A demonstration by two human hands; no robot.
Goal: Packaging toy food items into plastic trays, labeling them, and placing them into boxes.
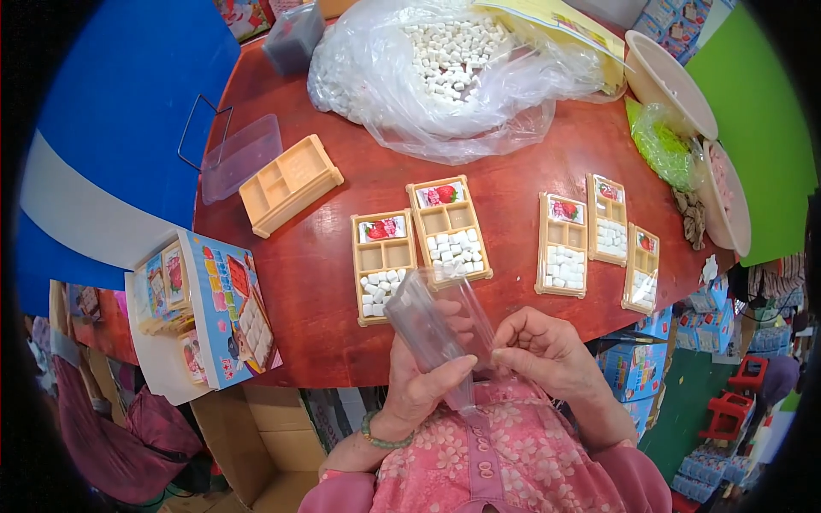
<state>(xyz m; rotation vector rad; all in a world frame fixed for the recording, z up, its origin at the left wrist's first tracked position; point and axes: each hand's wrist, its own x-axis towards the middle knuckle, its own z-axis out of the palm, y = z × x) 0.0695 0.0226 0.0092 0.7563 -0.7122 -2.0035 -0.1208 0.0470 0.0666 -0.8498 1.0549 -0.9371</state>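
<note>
My left hand point(415, 380), with a beaded bracelet at the wrist, grips some clear plastic covers point(423, 312), its thumb lying across them. My right hand point(552, 350) has its thumb and fingertips pinched together at the covers' right edge; the thin plastic there is hard to make out. Just beyond the covers are two beige compartment trays, one on the left point(383, 267) and one on the right point(449, 227). Each carries a strawberry-printed packet at its far end and white marshmallow-like pieces at its near end. The covers overlap the near ends of both trays.
Several similar filled trays point(563, 244) lie to the right. A stack of unfilled beige trays point(291, 184) stands at left, beside a translucent lid point(244, 158). Far back lies a plastic bag of white pieces point(453, 64). Bowls point(671, 81) line the right edge; a display box point(227, 303) is at left.
</note>
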